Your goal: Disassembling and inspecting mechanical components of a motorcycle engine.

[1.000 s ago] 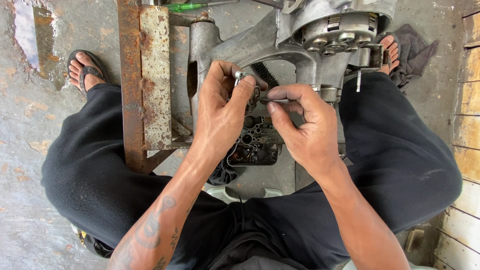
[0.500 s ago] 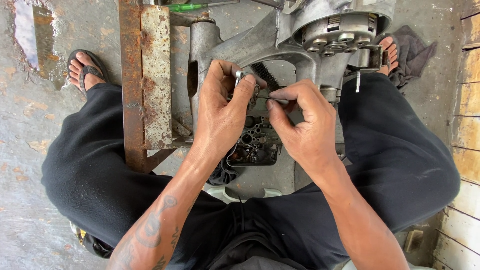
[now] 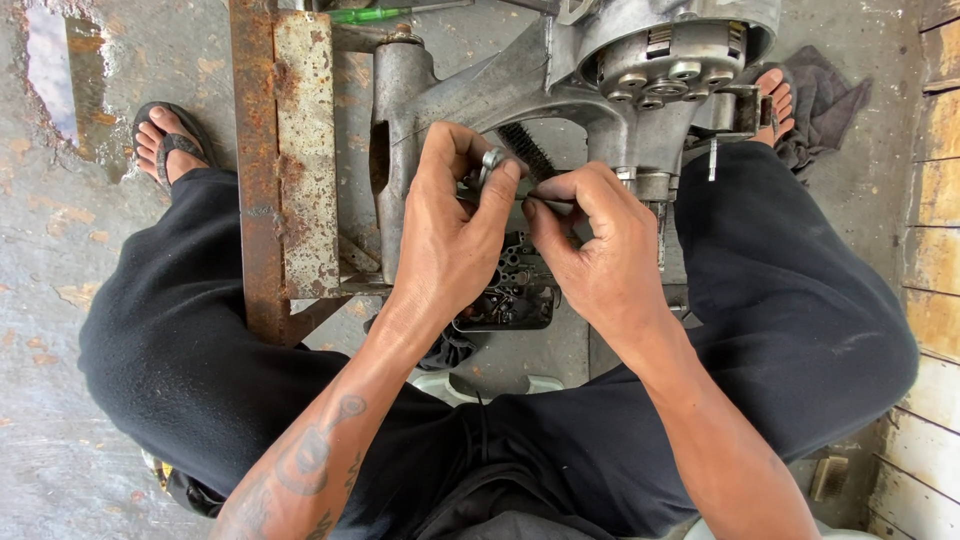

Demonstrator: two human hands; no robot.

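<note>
My left hand (image 3: 455, 225) grips a small round metal part (image 3: 492, 160) between thumb and fingertips, in front of my chest. My right hand (image 3: 590, 245) pinches a thin metal tool (image 3: 548, 198) whose tip meets that part. Both hands hover over a dark, greasy engine part (image 3: 515, 290) lying between my knees. Just beyond stands a grey engine casing (image 3: 560, 80) with a round clutch assembly (image 3: 665, 55) on top.
A rusty steel frame (image 3: 285, 150) stands left of the casing. A green-handled screwdriver (image 3: 370, 14) lies at the top. My sandalled feet (image 3: 165, 140) rest on the concrete floor, a dark rag (image 3: 825, 100) at right. Wooden planks (image 3: 935, 250) line the right edge.
My hands have shifted only slightly while still working the small part with the tool; nothing was picked up or let go.
</note>
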